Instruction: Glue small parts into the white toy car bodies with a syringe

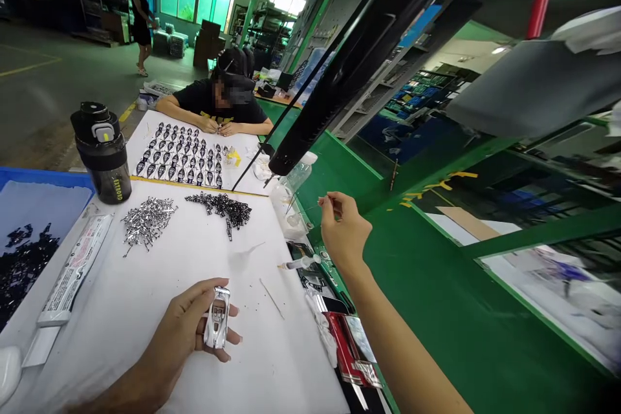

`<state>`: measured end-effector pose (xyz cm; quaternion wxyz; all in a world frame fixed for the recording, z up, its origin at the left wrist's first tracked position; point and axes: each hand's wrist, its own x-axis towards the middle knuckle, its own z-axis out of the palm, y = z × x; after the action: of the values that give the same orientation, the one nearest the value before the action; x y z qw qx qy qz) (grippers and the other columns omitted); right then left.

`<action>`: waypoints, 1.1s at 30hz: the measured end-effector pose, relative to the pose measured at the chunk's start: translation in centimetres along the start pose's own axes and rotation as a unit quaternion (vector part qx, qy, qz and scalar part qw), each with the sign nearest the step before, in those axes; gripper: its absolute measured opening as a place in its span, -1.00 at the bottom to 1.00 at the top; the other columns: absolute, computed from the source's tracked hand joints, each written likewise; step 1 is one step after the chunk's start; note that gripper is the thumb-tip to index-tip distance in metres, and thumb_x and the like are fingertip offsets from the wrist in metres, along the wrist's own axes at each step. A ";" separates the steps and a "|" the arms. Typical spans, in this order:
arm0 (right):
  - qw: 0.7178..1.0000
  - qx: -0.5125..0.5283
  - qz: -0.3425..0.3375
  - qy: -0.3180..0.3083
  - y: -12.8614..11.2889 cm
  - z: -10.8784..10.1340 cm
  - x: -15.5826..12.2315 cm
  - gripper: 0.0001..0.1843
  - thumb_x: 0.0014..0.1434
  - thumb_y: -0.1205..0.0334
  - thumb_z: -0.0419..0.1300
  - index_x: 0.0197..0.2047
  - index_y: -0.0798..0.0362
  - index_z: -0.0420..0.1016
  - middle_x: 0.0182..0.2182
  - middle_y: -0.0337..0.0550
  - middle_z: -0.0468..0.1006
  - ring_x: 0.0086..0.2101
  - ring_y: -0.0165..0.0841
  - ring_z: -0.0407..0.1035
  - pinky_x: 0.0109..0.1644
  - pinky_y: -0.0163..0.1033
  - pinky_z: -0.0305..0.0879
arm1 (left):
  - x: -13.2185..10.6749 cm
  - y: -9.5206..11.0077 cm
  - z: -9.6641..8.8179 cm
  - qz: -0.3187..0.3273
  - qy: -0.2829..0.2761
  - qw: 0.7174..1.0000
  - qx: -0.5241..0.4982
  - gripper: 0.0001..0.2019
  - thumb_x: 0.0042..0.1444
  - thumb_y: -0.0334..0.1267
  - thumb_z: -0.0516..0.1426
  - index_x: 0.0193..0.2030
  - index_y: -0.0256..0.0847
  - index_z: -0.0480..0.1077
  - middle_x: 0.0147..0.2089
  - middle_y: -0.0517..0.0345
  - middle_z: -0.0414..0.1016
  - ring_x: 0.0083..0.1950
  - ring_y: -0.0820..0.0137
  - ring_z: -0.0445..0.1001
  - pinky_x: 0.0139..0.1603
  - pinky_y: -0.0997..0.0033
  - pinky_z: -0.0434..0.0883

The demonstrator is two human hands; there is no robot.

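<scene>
My left hand (187,333) is closed round a small chrome toy car body (217,317), held just above the white work sheet (160,284). My right hand (342,229) is raised over the green conveyor edge, fingers pinched on something too small to name. A pile of silver parts (145,218) and a pile of dark parts (222,206) lie further back on the sheet. A thin stick (272,298) and a small glue applicator (299,263) lie near the right side of the sheet.
A black water bottle (103,152) stands at the back left. A blue tray (29,239) holds dark parts at far left, beside a white tube (72,272). A seated person (220,103) works behind rows of dark parts (182,155). A green conveyor (436,310) runs along the right.
</scene>
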<state>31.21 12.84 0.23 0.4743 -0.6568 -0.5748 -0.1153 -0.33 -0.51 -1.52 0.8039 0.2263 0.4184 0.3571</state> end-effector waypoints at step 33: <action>0.725 0.569 0.386 -0.049 -17.3 -6.9 -8.8 -0.67 -0.01 -0.03 0.36 -0.29 0.06 0.58 -0.60 -0.36 0.22 -0.55 -0.52 0.14 -0.46 -0.37 0.25 | -0.1 0.6 0.3 -0.055 0.014 0.994 -0.093 -0.57 0.31 -0.25 0.10 0.29 -0.27 0.31 -0.21 -0.08 0.60 -0.28 0.13 0.67 -0.34 0.26 0.57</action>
<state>16.19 0.02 6.20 0.7339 -0.4333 -0.2520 0.4584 -0.37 -0.19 -0.88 0.8341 0.1219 0.4064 0.3527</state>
